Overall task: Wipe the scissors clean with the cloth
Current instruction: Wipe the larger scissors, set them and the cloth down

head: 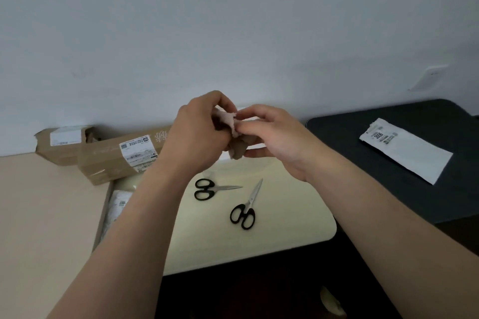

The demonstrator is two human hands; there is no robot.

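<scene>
Both hands are up: left hand (197, 134) and right hand (274, 137) pinch a crumpled cloth (233, 134) between them, so the grip's in midair. Below the grip on the desk (285, 215) are the left scissors (207, 188) and right scissors (246, 208), blades closed, lying apart. Boxes (108, 160) sit left of the grip, packet (407, 150) off right.

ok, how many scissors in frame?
2. The left scissors lie on the cream table, blades pointing right; the right scissors lie beside them, nearer the camera, blades pointing away. None seems hidden.
</scene>
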